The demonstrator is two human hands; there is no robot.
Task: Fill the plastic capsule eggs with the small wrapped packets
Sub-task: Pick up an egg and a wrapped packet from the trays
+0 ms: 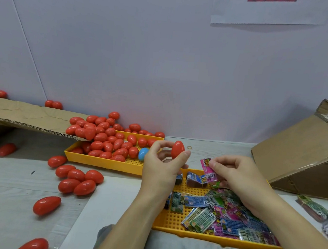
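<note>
Above the yellow plastic packet tray, my left hand grips a closed red plastic capsule egg; my right hand pinches a small pink wrapped packet. Next, I think, the egg must be opened.

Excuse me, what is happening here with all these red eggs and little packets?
A person is filling plastic capsule eggs with small wrapped packets. The left hand holds a closed red egg in its fingertips, and the right hand pinches a pink packet beside it. More packets lie in the near yellow tray. The far yellow tray holds many red eggs and one blue egg, and other red eggs are scattered on the table.
</note>
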